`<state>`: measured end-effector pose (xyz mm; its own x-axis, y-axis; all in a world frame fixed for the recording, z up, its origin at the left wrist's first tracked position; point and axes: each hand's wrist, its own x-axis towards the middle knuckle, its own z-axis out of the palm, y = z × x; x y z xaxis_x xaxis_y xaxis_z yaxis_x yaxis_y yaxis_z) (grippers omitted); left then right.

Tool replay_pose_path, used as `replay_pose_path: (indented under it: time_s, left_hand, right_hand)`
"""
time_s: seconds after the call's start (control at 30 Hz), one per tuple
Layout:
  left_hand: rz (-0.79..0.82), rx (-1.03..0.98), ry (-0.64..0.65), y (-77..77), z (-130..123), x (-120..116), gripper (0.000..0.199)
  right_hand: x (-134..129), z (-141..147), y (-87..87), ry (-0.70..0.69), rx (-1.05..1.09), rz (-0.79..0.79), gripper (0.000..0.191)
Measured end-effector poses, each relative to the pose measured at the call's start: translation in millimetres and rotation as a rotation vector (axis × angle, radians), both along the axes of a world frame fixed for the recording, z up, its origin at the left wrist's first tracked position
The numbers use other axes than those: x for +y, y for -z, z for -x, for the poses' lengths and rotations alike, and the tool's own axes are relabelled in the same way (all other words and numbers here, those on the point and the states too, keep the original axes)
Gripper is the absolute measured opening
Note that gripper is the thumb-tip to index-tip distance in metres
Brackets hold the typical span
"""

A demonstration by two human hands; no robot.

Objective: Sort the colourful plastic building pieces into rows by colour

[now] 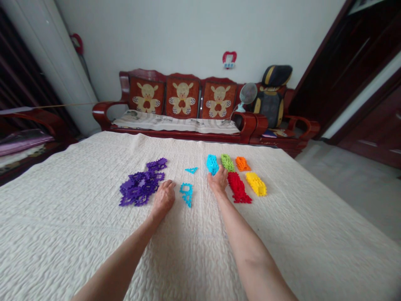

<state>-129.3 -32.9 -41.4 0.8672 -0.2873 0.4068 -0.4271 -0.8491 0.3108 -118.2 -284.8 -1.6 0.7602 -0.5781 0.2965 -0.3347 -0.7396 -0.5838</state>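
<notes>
My left hand (165, 196) rests on the cloth with its fingers curled under, just right of a heap of purple plastic building pieces (139, 188). Whatever those fingers hold, if anything, is hidden. At the near end of a light-blue stack of building pieces (212, 164) is my right hand (218, 179), thumb on the left side and fingers on the right. Between my hands lie a light-blue square and triangle piece (186, 193), touching each other, and farther off a loose light-blue triangle (191, 170).
Right of my right hand stand green (227, 162), red (239, 189), orange (242, 163) and yellow (256, 184) groups of pieces. All lie on a cream quilted cover (94, 234). Beyond its far edge is a wooden sofa (103, 110) with bear cushions and a small fan (248, 93).
</notes>
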Motion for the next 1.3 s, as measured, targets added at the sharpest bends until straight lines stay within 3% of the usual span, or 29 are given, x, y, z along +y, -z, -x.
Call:
replay_pose_path:
  time_s: [0.47, 0.7, 0.93, 1.13, 1.3]
  left_hand:
    - [0.01, -0.004, 0.037, 5.8, -4.2, 3.3, 0.033]
    - [0.026, 0.025, 0.035, -3.1, 0.6, 1.3, 0.032]
    - [0.037, 0.044, 0.038, -8.8, 3.6, 0.4, 0.031]
    - [0.052, 0.048, 0.037, -20.5, 10.4, -1.0, 0.032]
    - [0.057, 0.05, 0.033, -22.1, 11.4, -1.1, 0.031]
  right_hand:
    - [-5.5, 0.7, -5.9, -0.011, 0.086, -0.033, 0.063]
    - [2.8, 15.3, -0.9, -0.104, -0.055, 0.004, 0.059]
    - [32.0, 39.5, 0.9, -0.465, 0.124, 0.019, 0.03]
    - [69.0, 40.2, -14.6, -0.399, 0.338, 0.1, 0.04]
    - [80.0, 26.5, -20.5, -0.374, 0.443, 0.091, 0.026]
